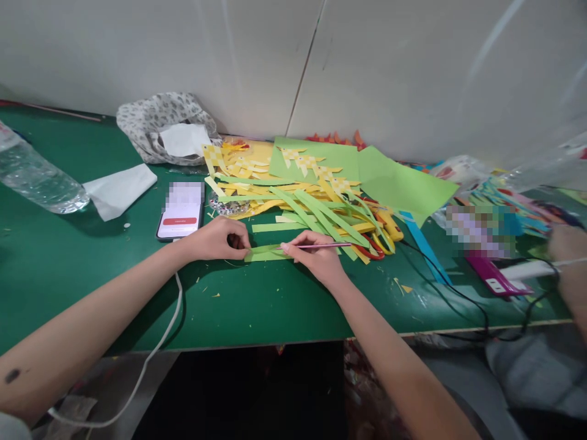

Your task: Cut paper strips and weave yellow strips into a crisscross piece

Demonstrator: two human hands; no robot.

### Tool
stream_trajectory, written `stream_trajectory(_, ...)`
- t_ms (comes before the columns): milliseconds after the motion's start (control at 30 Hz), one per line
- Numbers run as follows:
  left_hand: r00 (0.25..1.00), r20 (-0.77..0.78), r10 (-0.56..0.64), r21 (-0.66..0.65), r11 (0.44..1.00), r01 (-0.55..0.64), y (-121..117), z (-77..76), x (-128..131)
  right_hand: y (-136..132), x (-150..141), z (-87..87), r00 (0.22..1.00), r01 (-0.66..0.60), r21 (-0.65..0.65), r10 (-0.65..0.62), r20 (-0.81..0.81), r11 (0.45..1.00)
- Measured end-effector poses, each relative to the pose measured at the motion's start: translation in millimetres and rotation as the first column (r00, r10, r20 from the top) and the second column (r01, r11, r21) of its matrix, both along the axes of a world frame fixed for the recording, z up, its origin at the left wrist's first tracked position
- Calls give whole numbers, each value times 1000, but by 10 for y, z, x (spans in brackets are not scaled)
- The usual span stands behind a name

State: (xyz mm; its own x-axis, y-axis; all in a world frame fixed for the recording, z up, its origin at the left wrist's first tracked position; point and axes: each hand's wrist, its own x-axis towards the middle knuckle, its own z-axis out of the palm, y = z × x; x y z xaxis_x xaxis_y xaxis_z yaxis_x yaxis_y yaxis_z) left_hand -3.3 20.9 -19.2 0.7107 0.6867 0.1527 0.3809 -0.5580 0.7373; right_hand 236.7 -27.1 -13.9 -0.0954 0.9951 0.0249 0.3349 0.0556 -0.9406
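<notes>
My left hand (223, 239) rests on the green table (257, 311) with thumb and fingers pinched at the left end of a light-green paper strip (266, 253). The fingers of my right hand (316, 258) are closed around a thin pink pen-like stick (337, 245). Its left tip meets the strip, and the stick lies nearly level. Just beyond both hands is a loose pile of green paper strips (316, 214) and yellow ones. Scissors (389, 245) with red and yellow handles lie partly under it, beside a yellow tool (389, 225) with a black cord.
Left of the pile lie a phone (180, 211) with a white cable (153, 357), a tissue (123, 190) and a water bottle (41, 171). A patterned cloth bag (144, 119) and green paper sheets (403, 183) lie near the wall. Another person's hand (568, 253) is at far right.
</notes>
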Motion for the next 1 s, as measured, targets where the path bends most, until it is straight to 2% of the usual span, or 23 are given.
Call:
stream_trajectory(200, 1000, 1, -7, 6, 1000, 7, 0, -5, 1, 30, -192, -9, 997, -71, -24, 71, 2, 997)
stream_trajectory(367, 1000, 3, -7, 13, 1000, 7, 4, -7, -1, 21, -220, -15, 994, -109, -23, 109, 10, 994)
stream_trajectory(600, 1000, -3, -8, -3, 1000, 8, 0, 6, 1, 48, -5, -42, 998, -58, -71, 60, 19, 996)
stream_trajectory(833, 1000, 4, 2, -17, 1000, -2, -2, 1, 3, 41, 283, -24, 999, -2, -61, 4, 37, 998)
stream_trajectory(1000, 1000, 5, -1, -11, 1000, 1, 2, -9, -3, 42, 356, -47, 999, 42, -48, -40, 33, 998)
